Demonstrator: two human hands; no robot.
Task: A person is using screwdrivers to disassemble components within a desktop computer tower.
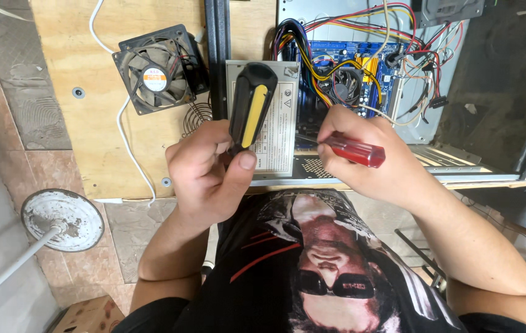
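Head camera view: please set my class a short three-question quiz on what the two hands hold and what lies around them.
1. True or false: the left hand holds a screwdriver with a black and yellow handle.
2. What colour is the handle of the screwdriver in the right hand? A green, B red, C white.
3. Fill in: the loose black cooling fan lies on a ___ board, beside the open computer case.

Key: 1 true; 2 B; 3 wooden.
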